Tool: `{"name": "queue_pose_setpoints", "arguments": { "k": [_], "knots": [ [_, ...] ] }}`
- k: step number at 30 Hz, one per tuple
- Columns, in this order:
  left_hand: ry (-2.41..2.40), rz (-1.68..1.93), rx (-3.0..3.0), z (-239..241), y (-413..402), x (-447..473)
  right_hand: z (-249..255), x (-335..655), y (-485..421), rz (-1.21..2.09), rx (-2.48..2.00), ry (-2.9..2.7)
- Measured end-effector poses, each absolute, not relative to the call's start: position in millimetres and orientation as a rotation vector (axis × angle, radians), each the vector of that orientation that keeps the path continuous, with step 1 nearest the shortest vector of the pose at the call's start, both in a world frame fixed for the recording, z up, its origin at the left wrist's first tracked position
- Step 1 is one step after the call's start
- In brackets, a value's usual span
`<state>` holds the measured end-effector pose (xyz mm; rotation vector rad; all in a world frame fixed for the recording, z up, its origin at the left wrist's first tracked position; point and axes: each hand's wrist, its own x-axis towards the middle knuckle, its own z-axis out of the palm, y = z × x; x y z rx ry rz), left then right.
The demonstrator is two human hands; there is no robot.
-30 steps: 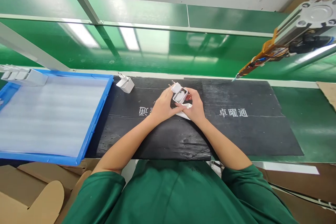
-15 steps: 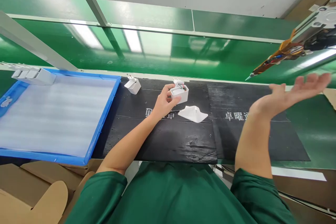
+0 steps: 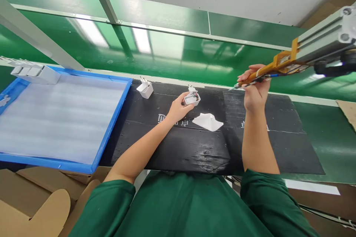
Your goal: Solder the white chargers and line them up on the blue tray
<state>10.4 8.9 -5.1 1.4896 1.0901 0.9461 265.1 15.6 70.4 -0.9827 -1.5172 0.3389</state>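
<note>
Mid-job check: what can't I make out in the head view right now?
All in the head view:
- White housing: one side covered by the left hand; wire ends inside too small.
- Orange tool: part masked by the right hand; rear cut off by right edge.
- Mat lettering: mostly behind the right forearm.
- Blue tray: cut off by left edge.

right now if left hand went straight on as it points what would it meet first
The white, open-topped plastic box in the left hand; beyond it, probably the long pale rail, though depth is unclear.
</note>
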Motion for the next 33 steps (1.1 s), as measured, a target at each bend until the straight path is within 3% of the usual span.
{"name": "queue_pose_setpoints", "arguments": {
  "k": [10,33],
  "knots": [
    [1.078,1.069,1.466,-3,6,12,95,157,-14,0.394,-0.936,-1.664],
    [1.054,1.096,1.502,4,-2,16,96,156,-23,0.61,-0.708,-1.472]
  ]
}}
